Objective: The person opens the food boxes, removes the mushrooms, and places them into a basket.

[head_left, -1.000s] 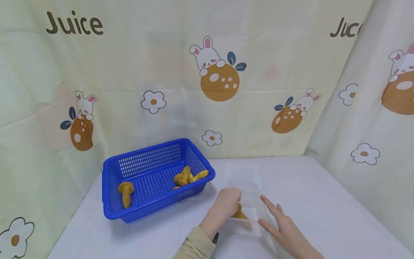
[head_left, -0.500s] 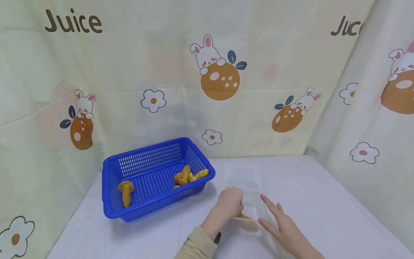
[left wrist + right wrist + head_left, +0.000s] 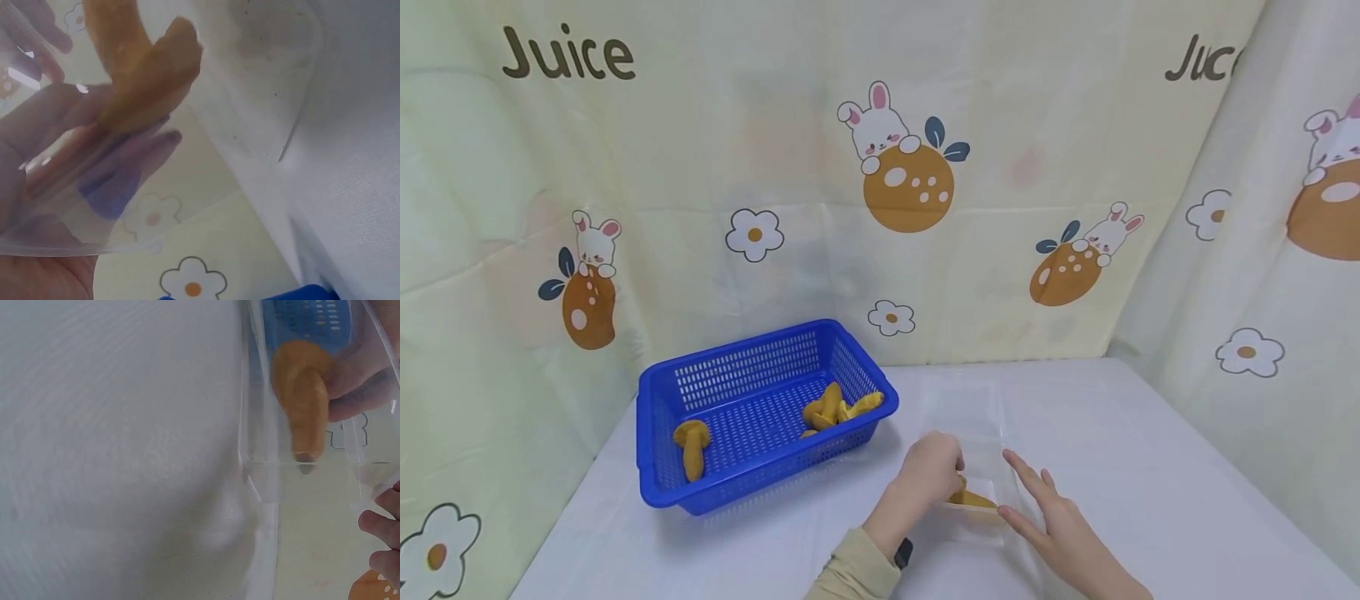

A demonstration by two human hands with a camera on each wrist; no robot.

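A clear plastic box (image 3: 988, 454) stands on the table between the hands, its lid (image 3: 962, 408) folded open toward the back. Inside its near part, my left hand (image 3: 927, 468) pinches a yellow-brown mushroom (image 3: 974, 499). Through the clear walls, the left wrist view shows the fingers against the mushroom (image 3: 156, 84), and the right wrist view has its stem (image 3: 309, 419) close to the box wall. My right hand (image 3: 1063, 533) rests against the right side of the box, fingers straight and spread.
Left of the box stands a blue perforated basket (image 3: 760, 496). It holds a lone mushroom (image 3: 693, 450) at its left end and several more mushrooms (image 3: 829, 408) at its right. A patterned curtain (image 3: 805, 292) hangs behind the white-covered table (image 3: 1105, 442).
Inside the box, my left hand has shifted slightly to the right with the mushroom. My right hand stays at the box's side. The basket has not moved.
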